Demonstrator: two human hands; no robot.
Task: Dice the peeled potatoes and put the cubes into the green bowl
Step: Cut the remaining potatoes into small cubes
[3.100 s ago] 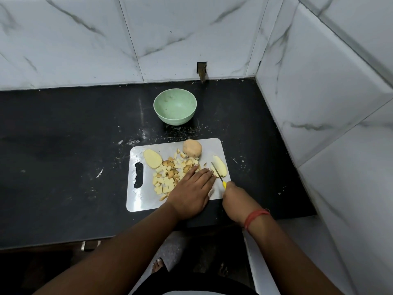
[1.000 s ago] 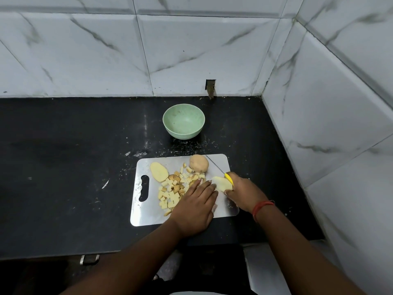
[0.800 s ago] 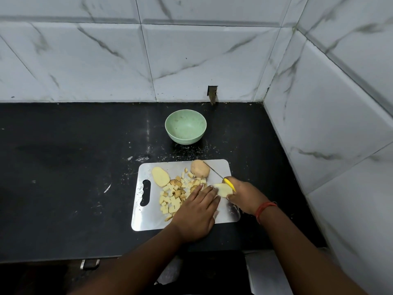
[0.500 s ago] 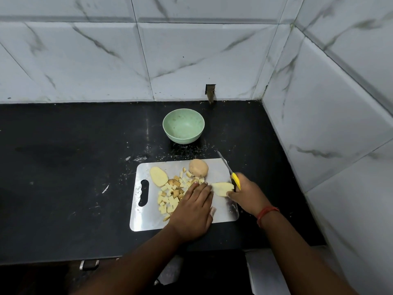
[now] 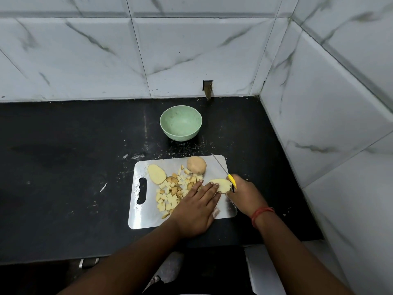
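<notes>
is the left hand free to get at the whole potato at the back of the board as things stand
Probably yes. The left hand lies flat, fingertips on the potato slice, holding nothing. The whole potato sits just beyond them, with only loose cubes between; the knife lies off to its right.

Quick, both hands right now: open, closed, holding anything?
Left hand: open, straight fingers pressing the potato slice on the cutting board.
Right hand: closed around the knife, blade pointing away.

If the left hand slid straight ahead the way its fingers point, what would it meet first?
The left hand lies flat on the cutting board, fingers aimed up-right. Their tips already touch the potato slice; beyond it, probably the knife, though depth is unclear.
</notes>
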